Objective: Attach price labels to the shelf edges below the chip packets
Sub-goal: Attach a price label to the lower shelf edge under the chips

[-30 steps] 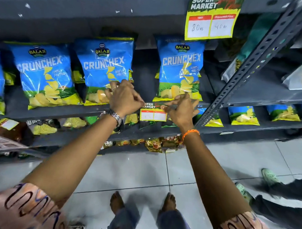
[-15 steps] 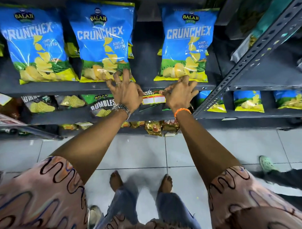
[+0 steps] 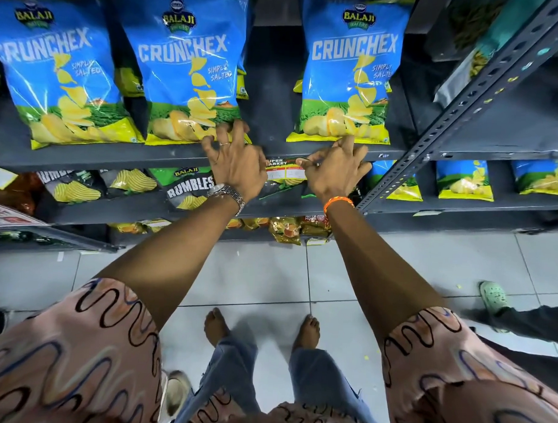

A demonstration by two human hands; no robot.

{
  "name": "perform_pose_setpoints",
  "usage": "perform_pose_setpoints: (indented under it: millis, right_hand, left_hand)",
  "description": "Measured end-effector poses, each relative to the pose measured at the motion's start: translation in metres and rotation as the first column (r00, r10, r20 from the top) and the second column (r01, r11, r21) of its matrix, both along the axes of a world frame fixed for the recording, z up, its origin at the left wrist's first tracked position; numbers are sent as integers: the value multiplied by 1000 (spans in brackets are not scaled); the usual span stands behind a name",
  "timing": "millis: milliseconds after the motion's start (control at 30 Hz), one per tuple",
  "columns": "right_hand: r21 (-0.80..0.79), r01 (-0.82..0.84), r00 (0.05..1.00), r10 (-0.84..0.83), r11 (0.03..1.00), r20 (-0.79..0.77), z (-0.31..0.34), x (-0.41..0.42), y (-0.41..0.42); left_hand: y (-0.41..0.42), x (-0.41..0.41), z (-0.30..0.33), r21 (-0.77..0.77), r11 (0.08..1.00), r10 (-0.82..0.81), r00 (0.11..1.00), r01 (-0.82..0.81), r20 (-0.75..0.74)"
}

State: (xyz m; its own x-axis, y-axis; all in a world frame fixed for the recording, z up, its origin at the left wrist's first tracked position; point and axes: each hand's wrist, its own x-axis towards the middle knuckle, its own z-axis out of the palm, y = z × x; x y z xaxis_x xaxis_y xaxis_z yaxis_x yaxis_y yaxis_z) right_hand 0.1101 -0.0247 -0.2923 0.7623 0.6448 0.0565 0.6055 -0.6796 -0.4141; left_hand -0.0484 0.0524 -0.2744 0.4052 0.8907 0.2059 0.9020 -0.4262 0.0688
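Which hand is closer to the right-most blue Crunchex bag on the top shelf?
Right. The right hand is just below that Crunchex bag, fingertips up by its bottom edge, thumb on the label. The left hand is off to its left, at the middle bag.

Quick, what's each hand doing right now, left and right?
Left hand: open, fingers spread at the shelf edge.
Right hand: pinching the price label.
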Motion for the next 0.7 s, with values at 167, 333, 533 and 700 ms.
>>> perform_pose_setpoints:
  millis: [167,333,533,700]
  right_hand:
    - [-44,28,999,-27,999,18,6,2,-4]
    - [94,-42,992,30,995,120,9,11,-19]
    - [-80,-447,872,454,891,182,5,-2,6]
    - [-64,-414,877,417,908,238,4,0,16]
  left_hand:
    - [-2,0,-3,42,999,-27,999,28,-37]
    - [1,-30,-26,178,982,-68,998,67,1]
    - [-3,-60,-48,156,961,-231,973,229,-7]
    - [0,-55,-39,34,952,-304,952,305,-39]
